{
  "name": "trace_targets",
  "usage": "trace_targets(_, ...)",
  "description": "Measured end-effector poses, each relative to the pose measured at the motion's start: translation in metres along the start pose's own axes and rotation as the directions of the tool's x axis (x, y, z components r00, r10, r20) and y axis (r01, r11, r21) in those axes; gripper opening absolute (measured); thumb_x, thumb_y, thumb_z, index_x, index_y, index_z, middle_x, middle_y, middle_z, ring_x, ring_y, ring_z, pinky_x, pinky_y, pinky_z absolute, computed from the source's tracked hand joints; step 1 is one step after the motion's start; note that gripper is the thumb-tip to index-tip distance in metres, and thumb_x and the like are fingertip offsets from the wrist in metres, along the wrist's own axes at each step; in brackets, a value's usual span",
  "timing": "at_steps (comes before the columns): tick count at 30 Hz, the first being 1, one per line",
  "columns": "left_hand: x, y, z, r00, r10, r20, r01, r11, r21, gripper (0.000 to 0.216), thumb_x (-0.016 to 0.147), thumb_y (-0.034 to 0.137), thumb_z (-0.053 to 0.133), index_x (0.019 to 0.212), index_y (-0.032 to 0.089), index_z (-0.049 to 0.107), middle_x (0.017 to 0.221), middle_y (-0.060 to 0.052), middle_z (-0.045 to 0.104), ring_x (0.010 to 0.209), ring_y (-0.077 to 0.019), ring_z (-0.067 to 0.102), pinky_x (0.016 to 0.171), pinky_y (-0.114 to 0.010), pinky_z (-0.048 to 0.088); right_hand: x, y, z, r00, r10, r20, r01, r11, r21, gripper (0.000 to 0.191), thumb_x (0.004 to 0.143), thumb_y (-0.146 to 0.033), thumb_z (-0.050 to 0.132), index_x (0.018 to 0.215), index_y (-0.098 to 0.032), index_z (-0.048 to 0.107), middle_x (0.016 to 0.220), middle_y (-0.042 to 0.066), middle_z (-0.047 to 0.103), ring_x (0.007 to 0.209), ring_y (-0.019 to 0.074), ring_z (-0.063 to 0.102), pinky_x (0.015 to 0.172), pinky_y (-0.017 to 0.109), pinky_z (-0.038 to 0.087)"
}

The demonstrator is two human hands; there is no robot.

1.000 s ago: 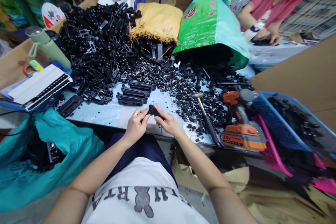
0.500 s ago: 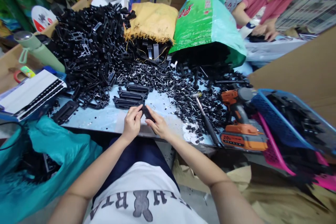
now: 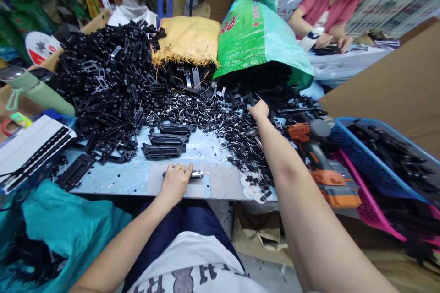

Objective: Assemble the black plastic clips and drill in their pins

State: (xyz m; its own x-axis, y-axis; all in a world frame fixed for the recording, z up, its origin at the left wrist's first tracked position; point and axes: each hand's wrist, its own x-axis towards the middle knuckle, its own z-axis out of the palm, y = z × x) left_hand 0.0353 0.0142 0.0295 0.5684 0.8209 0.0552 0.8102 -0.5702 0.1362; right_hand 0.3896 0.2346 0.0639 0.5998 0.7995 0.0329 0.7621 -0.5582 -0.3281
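My left hand is closed over a slim black part with a shiny metal end, holding it flat on a grey patch at the table's front edge. Beyond it lie several long black folding-arm parts, side by side. My right hand is stretched out over the black parts in front of the green sack. Its fingers are curled in, and whatever they hold is hidden. Small black pieces with silver pins spread between the hands. A hammer is mostly covered by my right forearm.
An orange cordless drill stands right of my arm, beside a blue basket of black parts. A large heap of black parts rises at the left, near a green bottle. Across the table a person in pink handles dark pieces.
Both hands were together on a black part. Now my left hand has it down on the table, while my right hand has moved away, forward and right, to the parts by the green sack.
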Motion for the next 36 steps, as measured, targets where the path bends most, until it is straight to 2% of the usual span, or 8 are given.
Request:
trace_targets(3, -0.002, 0.003, 0.002, 1.0, -0.008, 0.018, 0.009, 0.998, -0.062, 0.037, 0.087, 0.022, 0.048, 0.123, 0.016, 0.05, 0.093, -0.011, 0.06, 0.089, -0.0238, 0.054, 0.076, -0.037, 0.041, -0.038, -0.001, -0.009, 0.97, -0.238, -0.055, 0.235, 0.97, -0.059, 0.03, 0.082, -0.023, 0.052, 0.107, -0.007, 0.053, 0.109, 0.02, 0.055, 0.1, 0.0261, 0.05, 0.082, 0.034, 0.04)
trace_targets(5, -0.001, 0.004, 0.003, 0.996, 0.067, 0.051, -0.061, 0.991, -0.119, 0.037, 0.086, 0.029, 0.051, 0.122, 0.018, 0.05, 0.096, -0.009, 0.059, 0.092, -0.023, 0.054, 0.076, -0.035, 0.04, -0.086, 0.002, -0.018, 0.876, -0.48, 0.053, 0.483, 0.873, -0.067, 0.031, 0.086, -0.029, 0.048, 0.11, -0.01, 0.05, 0.101, 0.016, 0.058, 0.088, 0.0227, 0.054, 0.074, 0.031, 0.041)
trace_targets(6, 0.0, 0.004, 0.004, 0.993, 0.101, 0.063, -0.091, 0.986, -0.141, 0.035, 0.087, 0.03, 0.05, 0.121, 0.019, 0.05, 0.097, -0.008, 0.059, 0.093, -0.0224, 0.053, 0.077, -0.034, 0.04, -0.114, 0.006, -0.023, 0.797, -0.582, 0.163, 0.594, 0.804, -0.032, 0.032, 0.088, -0.035, 0.045, 0.111, -0.012, 0.048, 0.093, 0.012, 0.06, 0.079, 0.0203, 0.055, 0.068, 0.029, 0.04)
trace_targets(10, 0.004, 0.002, 0.002, 0.986, 0.141, 0.084, -0.121, 0.971, -0.206, 0.03, 0.09, 0.029, 0.043, 0.117, 0.019, 0.05, 0.101, -0.008, 0.059, 0.098, -0.0215, 0.052, 0.082, -0.033, 0.04, -0.224, 0.034, -0.031, 0.29, -0.844, 0.451, 0.921, 0.375, 0.109, 0.038, 0.092, -0.049, 0.032, 0.1, -0.018, 0.052, 0.085, 0.006, 0.061, 0.069, 0.0155, 0.055, 0.059, 0.024, 0.034)
trace_targets(12, 0.004, 0.003, -0.002, 0.985, 0.152, 0.087, -0.129, 0.965, -0.229, 0.031, 0.091, 0.028, 0.039, 0.119, 0.019, 0.048, 0.104, -0.008, 0.058, 0.101, -0.0217, 0.051, 0.085, -0.034, 0.039, -0.26, 0.047, -0.026, 0.186, -0.856, 0.483, 0.963, 0.256, 0.084, 0.042, 0.093, -0.051, 0.029, 0.093, -0.017, 0.054, 0.085, 0.008, 0.061, 0.071, 0.0154, 0.055, 0.059, 0.024, 0.032)
trace_targets(19, 0.0, 0.01, -0.008, 0.987, 0.156, 0.046, -0.138, 0.954, -0.266, 0.063, 0.067, 0.065, 0.058, 0.108, 0.017, 0.051, 0.103, -0.011, 0.057, 0.097, -0.0281, 0.053, 0.084, -0.04, 0.041, -0.291, 0.052, -0.014, 0.3, -0.806, 0.51, 0.949, 0.307, -0.073, 0.04, 0.093, -0.05, 0.029, 0.095, -0.019, 0.055, 0.084, 0.006, 0.06, 0.073, 0.0166, 0.057, 0.059, 0.026, 0.028)
trace_targets(30, -0.011, 0.003, 0.008, 0.978, 0.149, -0.142, -0.184, 0.943, -0.277, 0.041, 0.078, 0.052, 0.056, 0.101, 0.017, 0.051, 0.092, -0.008, 0.06, 0.09, -0.0226, 0.058, 0.076, -0.033, 0.046, -0.303, 0.031, -0.041, 0.372, -0.823, 0.431, 0.928, 0.346, -0.139, 0.038, 0.093, -0.048, 0.029, 0.097, -0.021, 0.056, 0.088, 0.009, 0.061, 0.077, 0.0197, 0.056, 0.063, 0.029, 0.028)
trace_targets(36, 0.012, 0.012, -0.001, 0.981, 0.191, 0.016, -0.178, 0.938, -0.296, 0.051, 0.077, 0.057, 0.054, 0.106, 0.016, 0.051, 0.099, -0.011, 0.059, 0.096, -0.0257, 0.056, 0.08, -0.037, 0.045, -0.291, 0.045, -0.016, 0.388, -0.814, 0.433, 0.914, 0.399, -0.07, 0.041, 0.092, -0.051, 0.032, 0.093, -0.019, 0.058, 0.082, 0.007, 0.062, 0.073, 0.0177, 0.056, 0.061, 0.028, 0.028)
